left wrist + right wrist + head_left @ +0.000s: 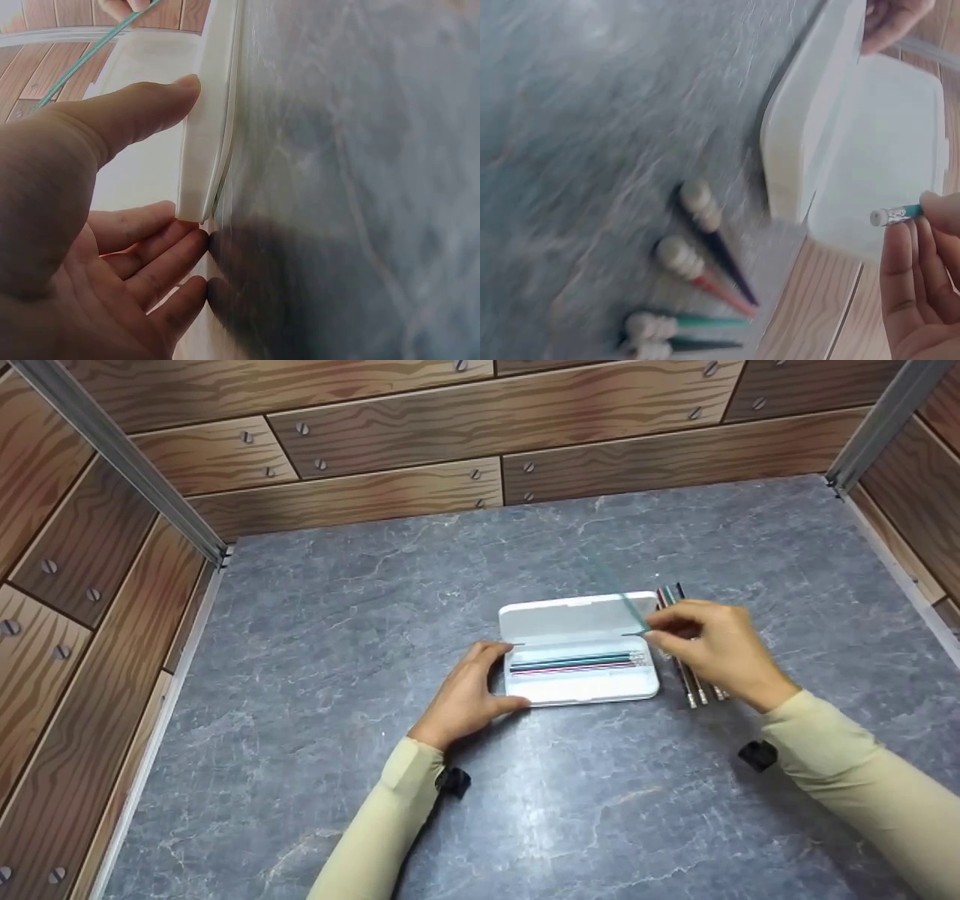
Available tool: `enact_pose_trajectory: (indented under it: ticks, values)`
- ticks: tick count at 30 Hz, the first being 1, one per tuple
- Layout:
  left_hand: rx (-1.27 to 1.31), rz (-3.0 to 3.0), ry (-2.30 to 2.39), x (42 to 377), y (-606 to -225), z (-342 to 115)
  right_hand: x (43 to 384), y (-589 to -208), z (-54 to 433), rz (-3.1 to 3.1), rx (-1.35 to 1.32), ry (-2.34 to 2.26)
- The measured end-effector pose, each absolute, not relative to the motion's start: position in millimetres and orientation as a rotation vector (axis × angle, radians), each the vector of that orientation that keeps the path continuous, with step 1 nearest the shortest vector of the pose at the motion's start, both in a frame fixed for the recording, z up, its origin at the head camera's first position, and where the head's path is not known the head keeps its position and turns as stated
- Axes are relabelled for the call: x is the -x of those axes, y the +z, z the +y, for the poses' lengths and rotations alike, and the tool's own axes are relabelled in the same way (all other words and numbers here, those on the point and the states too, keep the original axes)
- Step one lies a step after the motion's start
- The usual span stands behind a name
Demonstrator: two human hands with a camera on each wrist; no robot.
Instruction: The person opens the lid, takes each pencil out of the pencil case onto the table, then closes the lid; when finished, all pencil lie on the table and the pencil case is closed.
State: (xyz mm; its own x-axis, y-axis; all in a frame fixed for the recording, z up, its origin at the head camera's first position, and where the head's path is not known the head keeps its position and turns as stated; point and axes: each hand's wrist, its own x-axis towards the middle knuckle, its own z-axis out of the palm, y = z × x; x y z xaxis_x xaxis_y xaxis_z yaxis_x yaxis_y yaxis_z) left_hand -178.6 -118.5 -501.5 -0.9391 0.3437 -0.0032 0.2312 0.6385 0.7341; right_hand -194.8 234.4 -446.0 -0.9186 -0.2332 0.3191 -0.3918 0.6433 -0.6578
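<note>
A white pencil case lies open on the table, its lid tilted back. Inside, several pencils in blue and dark pink tones lie side by side. My left hand grips the case's left end, thumb at the front edge and fingers round the corner. With thumb and fingertips, my right hand pinches a teal pencil near its white eraser end, above the case's right end. The pencil slants up and left in front of the lid, its far end blurred.
Several more pencils with white eraser ends lie on the table right of the case, partly under my right hand. The grey marbled table meets wood-patterned walls at the back and sides.
</note>
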Motion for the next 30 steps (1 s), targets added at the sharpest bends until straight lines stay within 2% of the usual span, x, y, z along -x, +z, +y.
enact_pose_trajectory:
  ticks: [7,15,30]
  values:
    - [-0.479,2.717,1.194,177.9,-500.5,-119.1,197.1,-448.9,264.6,-2.641,-0.203,1.172]
    - [-0.486,2.709,1.199,178.2,-501.1,-118.6,197.7,-462.0,302.0,-2.867,-0.007,0.990]
    - [-0.477,2.703,1.194,177.2,-499.2,-118.2,198.0,-465.4,317.1,-3.166,0.069,0.975]
